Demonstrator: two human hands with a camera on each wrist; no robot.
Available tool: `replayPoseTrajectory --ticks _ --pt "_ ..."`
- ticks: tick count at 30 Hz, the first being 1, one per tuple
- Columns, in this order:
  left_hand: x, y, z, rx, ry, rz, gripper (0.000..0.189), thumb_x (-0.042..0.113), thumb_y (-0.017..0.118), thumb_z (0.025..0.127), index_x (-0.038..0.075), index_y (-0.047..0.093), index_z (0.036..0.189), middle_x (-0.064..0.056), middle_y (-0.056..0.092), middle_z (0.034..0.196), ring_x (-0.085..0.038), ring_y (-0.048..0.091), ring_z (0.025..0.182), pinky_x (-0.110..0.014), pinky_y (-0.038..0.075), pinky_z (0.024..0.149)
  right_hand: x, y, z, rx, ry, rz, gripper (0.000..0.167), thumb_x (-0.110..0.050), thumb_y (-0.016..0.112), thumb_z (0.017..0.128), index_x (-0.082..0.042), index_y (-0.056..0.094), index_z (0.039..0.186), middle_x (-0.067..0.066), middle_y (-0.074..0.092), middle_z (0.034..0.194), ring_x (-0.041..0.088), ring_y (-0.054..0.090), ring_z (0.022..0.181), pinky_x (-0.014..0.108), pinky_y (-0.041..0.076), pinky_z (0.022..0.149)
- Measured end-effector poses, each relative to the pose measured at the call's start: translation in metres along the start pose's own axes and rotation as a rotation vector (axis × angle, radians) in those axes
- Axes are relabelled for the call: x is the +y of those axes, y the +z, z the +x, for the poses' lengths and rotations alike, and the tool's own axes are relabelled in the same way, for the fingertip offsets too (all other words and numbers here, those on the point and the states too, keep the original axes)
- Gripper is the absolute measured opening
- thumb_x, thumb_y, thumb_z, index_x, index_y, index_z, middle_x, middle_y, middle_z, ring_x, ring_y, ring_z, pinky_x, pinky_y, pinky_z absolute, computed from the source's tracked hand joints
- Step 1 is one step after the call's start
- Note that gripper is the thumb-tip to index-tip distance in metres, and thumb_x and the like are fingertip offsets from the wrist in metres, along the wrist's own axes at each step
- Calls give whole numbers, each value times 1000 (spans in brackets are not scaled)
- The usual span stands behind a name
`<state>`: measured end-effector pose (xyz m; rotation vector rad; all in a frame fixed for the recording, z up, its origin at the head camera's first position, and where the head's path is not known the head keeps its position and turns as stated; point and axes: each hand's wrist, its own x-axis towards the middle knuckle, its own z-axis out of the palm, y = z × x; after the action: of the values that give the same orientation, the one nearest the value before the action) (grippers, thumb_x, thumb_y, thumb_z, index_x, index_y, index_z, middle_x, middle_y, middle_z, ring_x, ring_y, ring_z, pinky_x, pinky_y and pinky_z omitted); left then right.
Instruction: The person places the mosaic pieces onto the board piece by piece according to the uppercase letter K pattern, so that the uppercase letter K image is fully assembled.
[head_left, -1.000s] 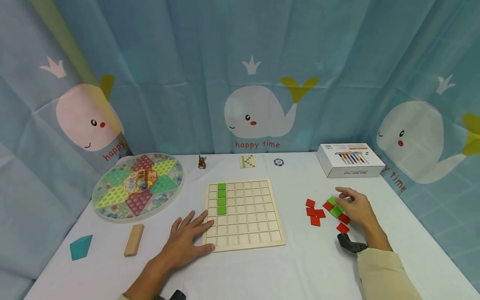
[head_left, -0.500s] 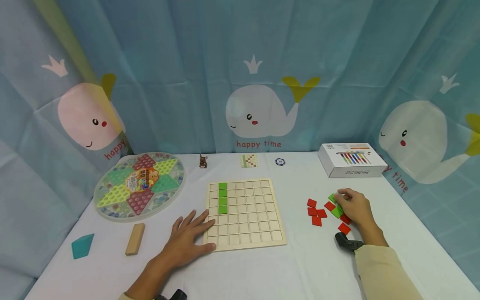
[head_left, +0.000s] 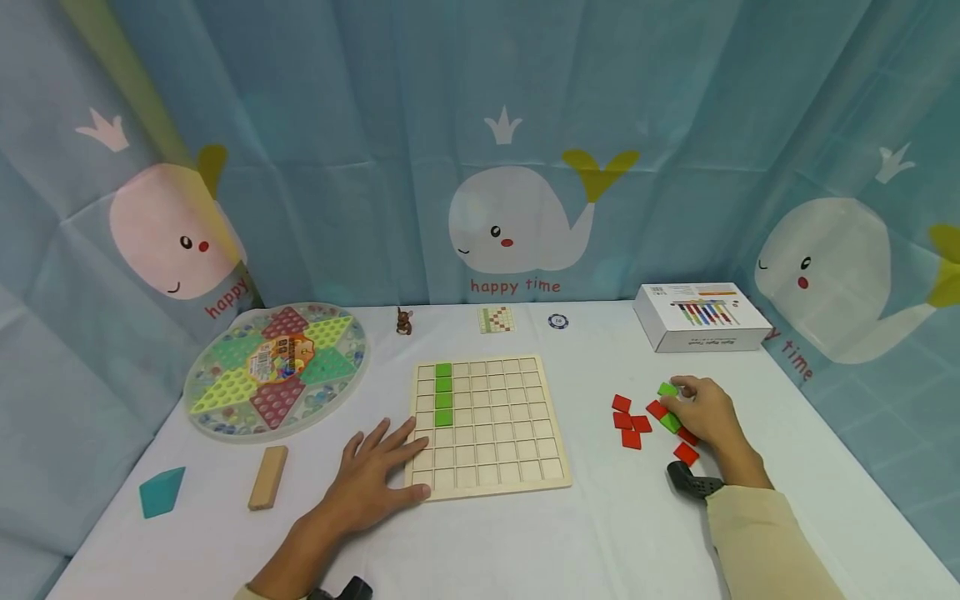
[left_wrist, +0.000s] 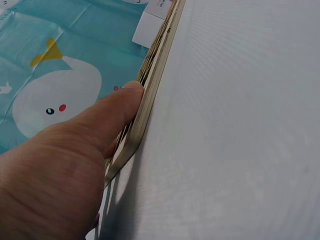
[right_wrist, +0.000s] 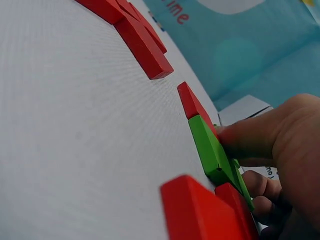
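My left hand (head_left: 369, 485) lies with fingers spread at the left edge of a wooden grid board (head_left: 517, 483). In the left wrist view the thumb (left_wrist: 120, 102) presses on the board's rim. Several green tiles (head_left: 444, 400) stand in one column of the board. Over on the right, my right hand (head_left: 705, 414) reaches into a loose cluster of red and green tiles, its thumb and fingers curled round a green tile (right_wrist: 242, 186) and mostly covering it. Another green tile (right_wrist: 206, 150) lies right at the thumb, with red tiles (right_wrist: 227, 200) beside it.
Several red tiles (head_left: 622, 421) lie left of the right hand. Behind are a white box (head_left: 701, 321), a poker chip (head_left: 558, 322), a pattern card (head_left: 497, 320) and a small brown figurine (head_left: 404, 322). A round game board (head_left: 273, 371), wooden block (head_left: 267, 477) and teal block (head_left: 161, 492) sit left.
My right hand has come down onto the tile cluster, and its fingers have closed around a green tile. The left hand stays at the board's edge.
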<state>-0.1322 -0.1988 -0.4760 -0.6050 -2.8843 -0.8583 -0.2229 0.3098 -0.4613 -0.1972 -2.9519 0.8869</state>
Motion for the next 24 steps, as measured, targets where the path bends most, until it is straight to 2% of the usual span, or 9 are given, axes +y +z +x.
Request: replayPoseTrajectory --ticks 6,14,21,24 --pt "-1 0 0 6 7 2 71 59 71 77 19 60 135 -4 37 151 -41 21 140 -63 5 105 1 0 0 24 -29 -7 39 -15 60 94 6 57 126 30 53 112 43 49 99 56 45 83" --pt "-1 1 1 8 9 4 71 60 71 77 19 60 135 -4 37 151 -41 21 139 -64 6 105 -6 -7 -7 176 -49 81 35 -13 56 97 2 56 128 21 59 102 33 53 90 42 45 74" --pt "-1 1 0 5 1 0 72 61 70 77 19 60 135 -3 37 151 -41 21 140 -63 5 105 -17 -15 -15 244 -19 179 41 -24 56 97 -2 57 132 17 59 106 30 50 97 34 45 67" --pt "0 1 0 0 -3 -2 72 61 70 77 20 59 135 -3 36 152 -40 20 140 -62 5 106 -12 -15 -13 260 -21 253 45 -33 58 96 -5 59 132 12 59 104 27 50 97 27 46 63"
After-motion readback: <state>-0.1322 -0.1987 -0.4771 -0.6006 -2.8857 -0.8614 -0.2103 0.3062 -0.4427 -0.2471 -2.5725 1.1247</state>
